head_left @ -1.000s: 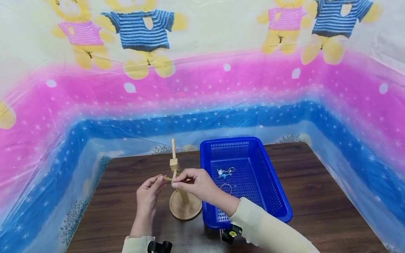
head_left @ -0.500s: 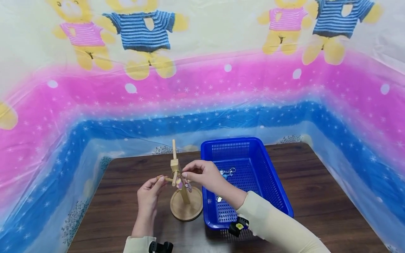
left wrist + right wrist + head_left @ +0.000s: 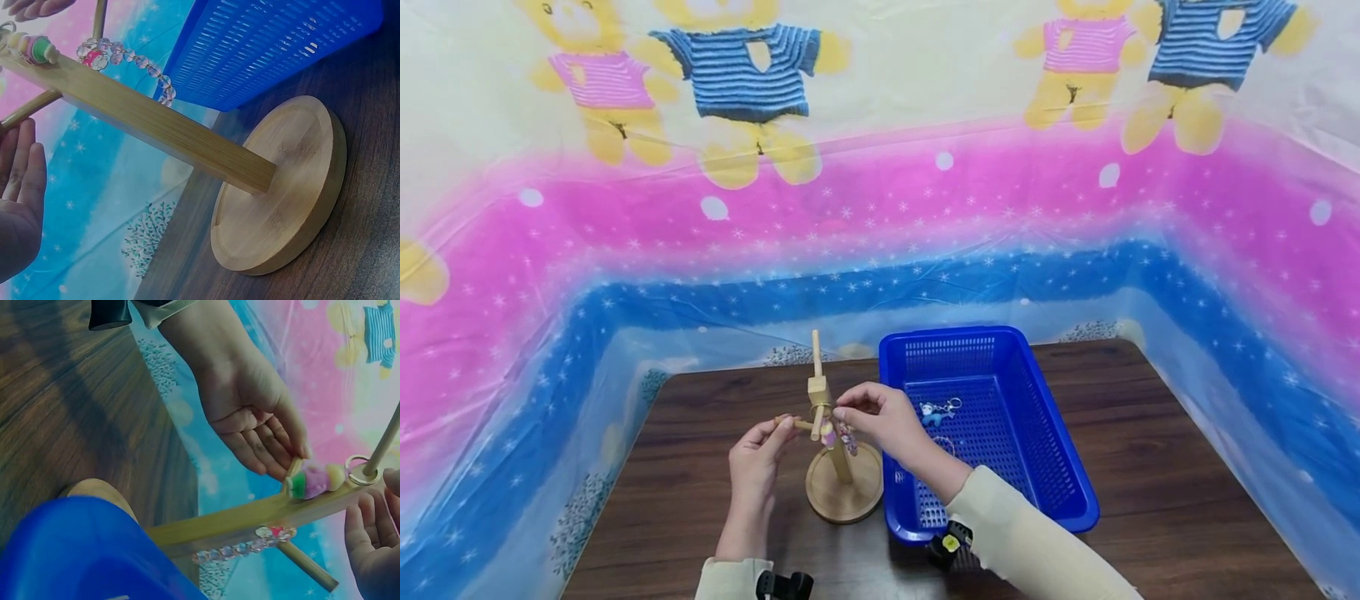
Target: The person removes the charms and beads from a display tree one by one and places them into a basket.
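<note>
While your left hand (image 3: 756,460) pinches the side peg (image 3: 803,425), the keychain (image 3: 314,480) hangs by its ring (image 3: 347,469) from the front peg (image 3: 383,442). Likely light, it's best held by that stiff ring; I cannot tell whether your right hand (image 3: 883,421) grips it.

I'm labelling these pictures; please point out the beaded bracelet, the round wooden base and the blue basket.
Beaded bracelet (image 3: 142,62): left wrist view, on its string of beads.
Round wooden base (image 3: 289,186): left wrist view, on its flat top.
Blue basket (image 3: 951,355): head view, on its far inner wall.
</note>
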